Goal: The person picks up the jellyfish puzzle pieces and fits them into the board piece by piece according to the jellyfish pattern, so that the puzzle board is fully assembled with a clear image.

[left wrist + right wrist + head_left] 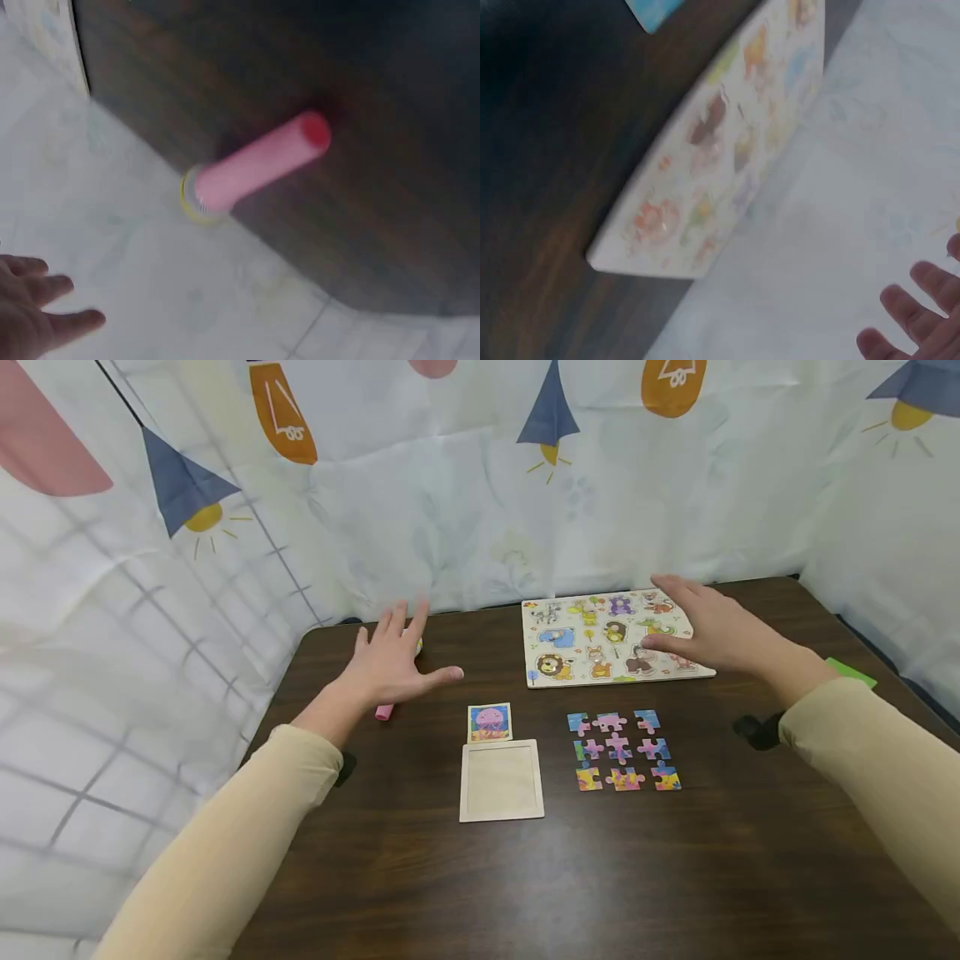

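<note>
My left hand (390,664) is held up over the table's left side, fingers spread and holding nothing. Behind it lies a pink cylinder (259,165), partly hidden by the hand in the head view. On the other side, my right hand (720,627) hovers with spread fingers and overlaps the right end of the animal puzzle board (581,647). Between the hands lie several loose jigsaw pieces (618,747) in three rows. To their left sits a wooden puzzle tray (501,781), with a small jellyfish picture card (490,723) at its top edge.
The dark wooden table (600,877) ends in front of a white patterned curtain (465,510). A green flat item (851,672) lies by the right sleeve, partly covered by the arm. The animal board is along the far edge.
</note>
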`<control>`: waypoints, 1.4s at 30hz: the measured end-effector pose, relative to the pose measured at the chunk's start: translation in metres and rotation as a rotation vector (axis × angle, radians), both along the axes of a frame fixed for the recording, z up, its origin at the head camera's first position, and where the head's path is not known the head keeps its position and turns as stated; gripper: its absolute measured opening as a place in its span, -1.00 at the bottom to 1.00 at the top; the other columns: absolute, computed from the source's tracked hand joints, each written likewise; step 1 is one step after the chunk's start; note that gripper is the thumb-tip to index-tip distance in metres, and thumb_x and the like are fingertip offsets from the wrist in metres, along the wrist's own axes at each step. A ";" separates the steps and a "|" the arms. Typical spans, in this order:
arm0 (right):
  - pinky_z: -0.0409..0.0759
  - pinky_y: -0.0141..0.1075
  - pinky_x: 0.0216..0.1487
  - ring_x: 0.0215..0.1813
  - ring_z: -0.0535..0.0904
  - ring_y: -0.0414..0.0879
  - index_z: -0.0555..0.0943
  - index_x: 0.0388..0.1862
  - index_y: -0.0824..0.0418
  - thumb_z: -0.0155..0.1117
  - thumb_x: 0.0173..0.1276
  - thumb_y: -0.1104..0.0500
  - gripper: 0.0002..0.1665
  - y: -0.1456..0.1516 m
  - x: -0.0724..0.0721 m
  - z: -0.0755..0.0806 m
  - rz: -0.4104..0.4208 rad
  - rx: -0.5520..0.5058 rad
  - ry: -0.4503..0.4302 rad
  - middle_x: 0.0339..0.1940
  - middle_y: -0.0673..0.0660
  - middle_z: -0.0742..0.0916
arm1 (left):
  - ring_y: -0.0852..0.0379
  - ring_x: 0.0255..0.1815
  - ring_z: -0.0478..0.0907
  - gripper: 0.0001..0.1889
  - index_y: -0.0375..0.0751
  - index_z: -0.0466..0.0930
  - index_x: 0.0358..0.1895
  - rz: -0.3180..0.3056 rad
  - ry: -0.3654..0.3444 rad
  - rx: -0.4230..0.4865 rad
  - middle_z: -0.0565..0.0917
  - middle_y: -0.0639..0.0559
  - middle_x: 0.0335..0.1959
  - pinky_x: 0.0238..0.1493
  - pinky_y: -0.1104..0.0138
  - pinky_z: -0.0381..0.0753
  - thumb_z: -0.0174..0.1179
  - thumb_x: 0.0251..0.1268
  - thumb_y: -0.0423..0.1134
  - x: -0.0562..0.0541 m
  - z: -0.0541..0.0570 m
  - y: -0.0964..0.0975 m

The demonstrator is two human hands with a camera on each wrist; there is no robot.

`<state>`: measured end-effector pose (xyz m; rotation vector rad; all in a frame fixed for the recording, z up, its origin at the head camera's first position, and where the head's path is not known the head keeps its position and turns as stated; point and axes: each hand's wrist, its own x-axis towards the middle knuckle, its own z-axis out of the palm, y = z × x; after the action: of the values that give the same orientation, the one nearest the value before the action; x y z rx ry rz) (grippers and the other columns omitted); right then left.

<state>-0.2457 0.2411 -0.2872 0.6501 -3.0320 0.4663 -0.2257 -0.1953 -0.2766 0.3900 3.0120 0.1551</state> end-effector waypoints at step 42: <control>0.58 0.16 0.19 0.20 0.62 0.16 0.63 0.26 0.26 0.40 0.41 0.14 -0.52 0.013 0.028 -0.107 0.168 -0.112 -0.127 0.15 0.22 0.70 | -0.36 0.65 0.04 0.07 0.00 0.07 0.66 -0.184 -0.134 -0.006 0.08 -0.34 0.65 0.42 -0.29 0.30 0.17 0.19 0.50 0.100 -0.123 0.011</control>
<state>-0.2172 0.2541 -0.3944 0.9058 -3.0523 0.7018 -0.1262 -0.1845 -0.3997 0.6270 2.8266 0.1506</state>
